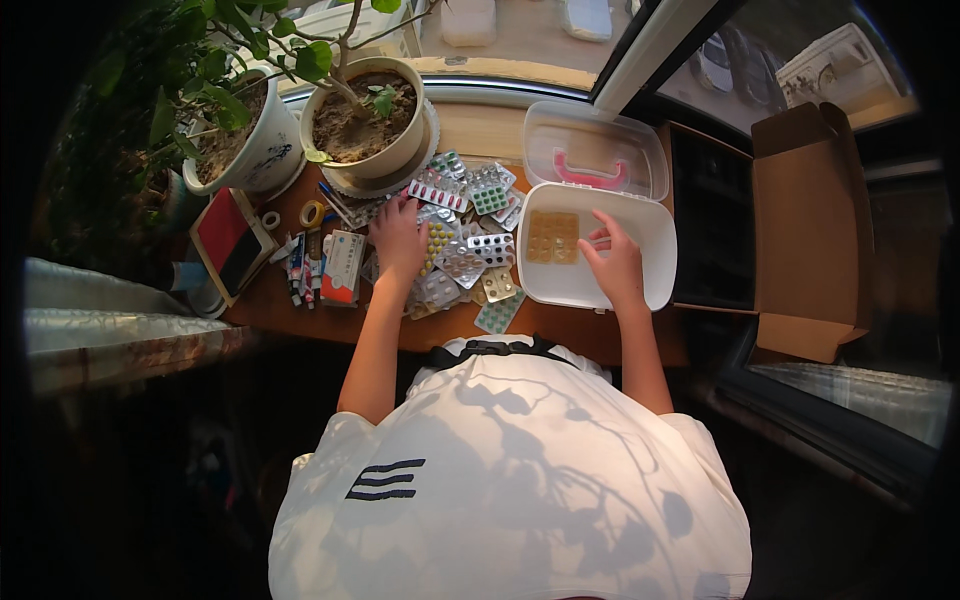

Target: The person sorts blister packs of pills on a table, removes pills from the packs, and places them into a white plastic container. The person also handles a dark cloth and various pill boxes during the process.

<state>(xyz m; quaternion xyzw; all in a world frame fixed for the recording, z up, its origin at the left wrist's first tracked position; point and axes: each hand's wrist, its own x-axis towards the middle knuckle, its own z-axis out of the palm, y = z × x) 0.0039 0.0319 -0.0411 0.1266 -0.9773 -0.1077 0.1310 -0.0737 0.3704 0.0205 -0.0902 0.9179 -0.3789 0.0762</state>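
Note:
My left hand [400, 237] rests on the left part of a pile of pill blister packs [459, 259]; its fingertips are among the packs, and whether they grip one cannot be made out. Inside a white plastic box [655, 259] lies an amber blister pack [553, 237], against the left side of the floor. Over the box my right hand [616, 259] hovers just right of that pack, thumb and fingers apart, holding nothing. The box's clear lid [645, 142], with a pink handle [589, 176], is folded back towards the window.
Two potted plants [365, 112] stand at the back left. Left of the pile are a medicine carton [342, 266], several ointment tubes [306, 266], a yellow tape roll [311, 214] and a red-and-black framed object [232, 244]. An opened cardboard box [810, 232] sits at the right.

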